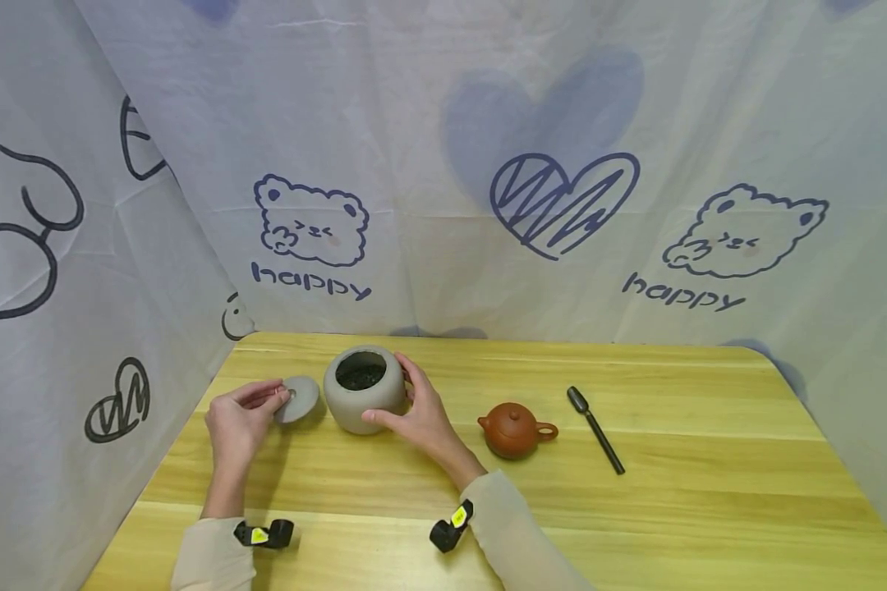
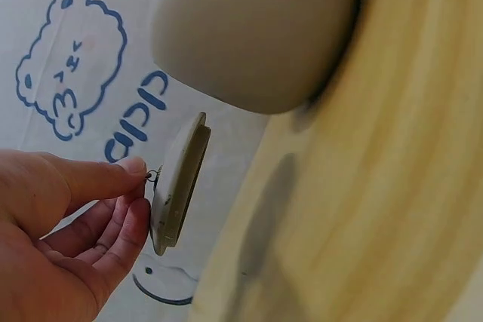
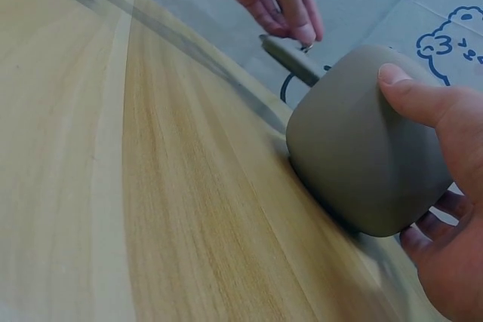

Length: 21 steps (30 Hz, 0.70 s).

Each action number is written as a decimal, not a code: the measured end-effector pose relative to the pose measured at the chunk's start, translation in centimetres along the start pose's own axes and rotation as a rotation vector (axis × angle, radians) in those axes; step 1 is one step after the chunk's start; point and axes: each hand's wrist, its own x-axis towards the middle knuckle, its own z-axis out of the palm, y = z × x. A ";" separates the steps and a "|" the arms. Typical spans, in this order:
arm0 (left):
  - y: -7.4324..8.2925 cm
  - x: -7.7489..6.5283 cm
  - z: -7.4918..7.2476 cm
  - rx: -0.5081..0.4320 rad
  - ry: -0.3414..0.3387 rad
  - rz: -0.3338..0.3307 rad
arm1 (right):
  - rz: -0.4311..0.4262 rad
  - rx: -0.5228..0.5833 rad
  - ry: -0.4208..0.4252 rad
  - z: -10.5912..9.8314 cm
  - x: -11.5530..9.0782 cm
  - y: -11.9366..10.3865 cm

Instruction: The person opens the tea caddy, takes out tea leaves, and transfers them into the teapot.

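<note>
A round grey jar [image 1: 351, 408] stands on the table with its mouth uncovered, and dark loose bits, perhaps tea leaves, lie inside. My right hand [image 1: 427, 414] holds the jar's right side, thumb at the front and fingers behind, as the right wrist view also shows. My left hand [image 1: 240, 420] pinches the small ring on top of the grey lid [image 1: 301, 400]. In the left wrist view the lid [image 2: 179, 186] hangs tilted above the table, just left of the jar and apart from it.
A reddish-brown clay teapot [image 1: 513, 432] stands right of my right hand, spout toward the jar. Farther right lies a dark tea scoop [image 1: 595, 429] with a long handle. The wooden table [image 1: 710, 460] ends at printed cloth hangings [image 1: 443, 279] behind and to the left.
</note>
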 end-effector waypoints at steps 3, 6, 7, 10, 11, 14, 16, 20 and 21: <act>0.7 -0.1 -0.2 -0.022 0.009 0.010 | 0.001 -0.001 -0.001 0.0 0.0 0.0; 1.3 -0.2 -0.5 -0.049 0.010 0.023 | 0.002 -0.004 -0.001 -0.1 0.0 -0.1; 1.5 -0.2 -0.5 -0.056 0.011 0.026 | 0.000 -0.004 -0.001 -0.1 0.0 -0.1; 2.1 -0.3 -0.7 -0.066 0.019 0.039 | -0.005 -0.003 -0.002 -0.1 0.0 -0.1; 2.3 -0.4 -0.8 -0.067 0.023 0.041 | -0.006 -0.003 -0.003 -0.1 0.0 -0.1; 2.9 -0.6 -0.9 -0.071 0.036 0.056 | -0.006 0.000 -0.003 -0.1 0.0 -0.2; 3.3 -0.7 -0.9 -0.077 0.045 0.063 | -0.004 -0.002 -0.004 0.0 0.0 -0.1; 4.2 -1.0 -1.0 -0.094 0.069 0.073 | -0.002 -0.009 -0.005 -0.1 0.1 -0.1; 4.4 -1.1 -1.0 -0.102 0.074 0.077 | -0.009 -0.009 -0.003 -0.1 0.1 -0.1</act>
